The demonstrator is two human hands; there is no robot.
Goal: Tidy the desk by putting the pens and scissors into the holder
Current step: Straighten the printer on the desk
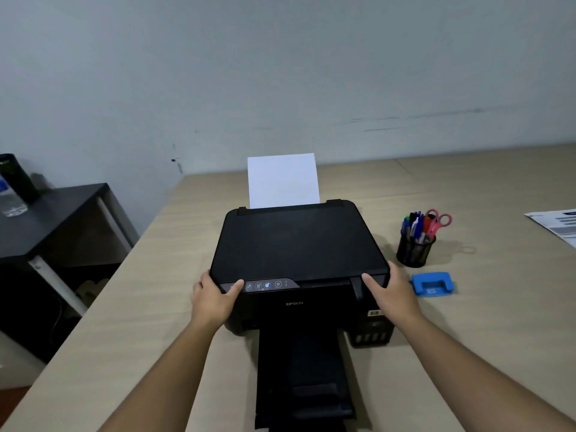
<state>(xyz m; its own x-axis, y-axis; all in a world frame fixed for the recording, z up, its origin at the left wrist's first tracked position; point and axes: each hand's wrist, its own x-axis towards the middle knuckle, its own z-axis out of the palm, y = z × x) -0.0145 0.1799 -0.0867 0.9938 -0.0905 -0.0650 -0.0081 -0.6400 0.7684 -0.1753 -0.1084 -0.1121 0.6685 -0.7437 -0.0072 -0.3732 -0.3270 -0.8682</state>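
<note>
A black mesh holder point(414, 252) stands on the desk to the right of a black printer point(296, 244). Several pens point(414, 227) stick up out of it, and pink-handled scissors point(438, 221) stand in it too, handles up. My left hand point(215, 299) grips the printer's front left corner, thumb on the control panel. My right hand point(391, 294) grips the front right corner. Both hands are well away from the holder.
A blue hole punch point(431, 285) lies on the wooden desk point(140, 307) in front of the holder. White paper point(283, 180) stands in the printer's rear feed, and its output tray point(304, 375) extends toward me. A printed sheet point(558, 227) lies far right. A dark side table point(46, 219) with a bottle stands left.
</note>
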